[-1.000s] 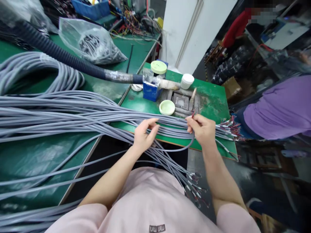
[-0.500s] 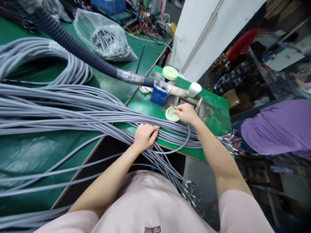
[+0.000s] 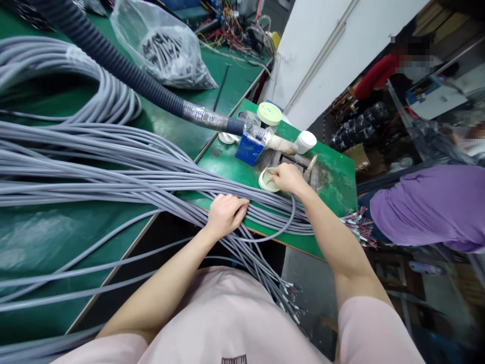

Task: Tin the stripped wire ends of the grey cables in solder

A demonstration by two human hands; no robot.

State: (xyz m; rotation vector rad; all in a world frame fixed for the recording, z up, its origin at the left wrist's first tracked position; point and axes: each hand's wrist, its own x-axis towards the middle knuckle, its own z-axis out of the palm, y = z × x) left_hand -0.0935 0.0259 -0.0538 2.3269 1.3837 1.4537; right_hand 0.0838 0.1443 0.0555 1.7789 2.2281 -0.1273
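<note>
My right hand point(image 3: 287, 178) pinches one grey cable point(image 3: 291, 216) near its stripped end, and thin coloured wires point down into a small pale-green round dish point(image 3: 264, 184). Whether the wire tips touch the dish's contents is too small to tell. That cable loops back below my wrist. My left hand point(image 3: 226, 215) is closed at the table edge over grey cables; the ones inside its fingers are partly hidden. A thick bundle of grey cables point(image 3: 125, 177) runs beneath and past both hands. Their multicoloured stripped ends point(image 3: 358, 225) fan out at the right.
Behind the dish are a hose point(image 3: 162, 98) with a pale nozzle, a blue box point(image 3: 249, 149), a green-lidded tub point(image 3: 269, 114) and a white cup point(image 3: 305, 141). A cable coil point(image 3: 113, 96) and a plastic bag point(image 3: 170, 55) lie left. A person in purple point(image 3: 428, 207) is at right.
The wires in my right hand have dipped slightly lower into the dish. My left hand stays on the cables. The whole view has shifted a little.
</note>
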